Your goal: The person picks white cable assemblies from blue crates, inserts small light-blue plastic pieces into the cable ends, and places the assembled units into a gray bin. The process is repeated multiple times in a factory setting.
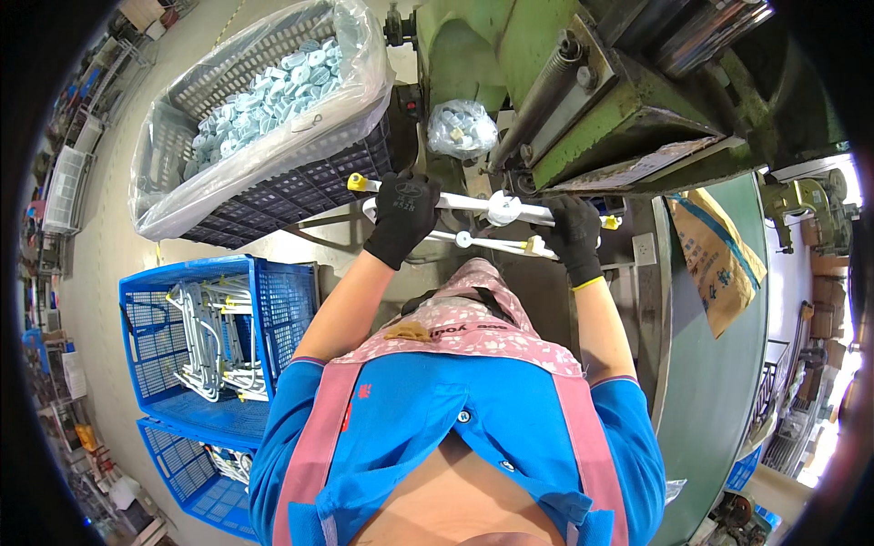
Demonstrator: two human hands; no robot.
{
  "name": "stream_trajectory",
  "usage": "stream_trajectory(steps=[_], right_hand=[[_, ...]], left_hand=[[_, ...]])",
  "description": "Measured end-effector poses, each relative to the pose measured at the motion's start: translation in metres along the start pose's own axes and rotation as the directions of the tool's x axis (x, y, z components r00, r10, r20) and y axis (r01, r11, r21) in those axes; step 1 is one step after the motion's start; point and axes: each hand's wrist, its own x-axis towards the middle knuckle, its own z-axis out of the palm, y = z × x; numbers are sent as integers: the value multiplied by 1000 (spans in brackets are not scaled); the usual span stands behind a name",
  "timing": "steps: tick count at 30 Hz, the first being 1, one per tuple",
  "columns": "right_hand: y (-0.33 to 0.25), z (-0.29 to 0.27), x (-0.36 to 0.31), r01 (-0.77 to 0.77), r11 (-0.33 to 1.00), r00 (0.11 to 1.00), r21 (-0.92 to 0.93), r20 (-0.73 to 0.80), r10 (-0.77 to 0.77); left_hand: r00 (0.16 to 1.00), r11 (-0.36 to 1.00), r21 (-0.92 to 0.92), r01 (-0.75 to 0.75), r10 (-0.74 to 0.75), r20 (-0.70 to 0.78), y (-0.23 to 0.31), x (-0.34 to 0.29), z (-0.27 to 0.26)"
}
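Observation:
In front of my waist I hold a white tubular frame (466, 202) crosswise, tilted slightly down to the right. My left hand (403, 218), in a black glove, is closed around its left end, just beside a yellow end piece (357, 182). The gloved right hand (574, 238) grips the other end, where another yellow end piece (611, 222) sticks out. A white round plastic piece (503, 208) sits on the upper tube between my hands. A smaller white disc (462, 239) is on the thin lower tube. My fingertips are mostly hidden behind the tubes.
A green machine (628, 136) stands just beyond my right hand. A clear bag of small parts (462, 129) lies on it. Far left, a plastic-lined black crate (300, 177) holds pale blue pieces. Blue crates (282, 305) hold white frames. A paper sack (719, 259) lies on the green table (715, 391).

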Motion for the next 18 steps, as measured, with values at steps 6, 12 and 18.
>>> stream_trajectory(steps=[6, 12, 18], right_hand=[[6, 13, -2, 49, 997, 990, -54, -128, -55], [6, 13, -3, 17, 1000, 997, 2, -72, -17], [3, 6, 2, 42, 999, 997, 15, -59, -41]], left_hand=[[1000, 997, 83, -9, 9, -4, 1, -1, 2], [973, 997, 14, -71, 72, -218, 1, -5, 5], [934, 958, 261, -120, 197, -296, -2, -8, 14]])
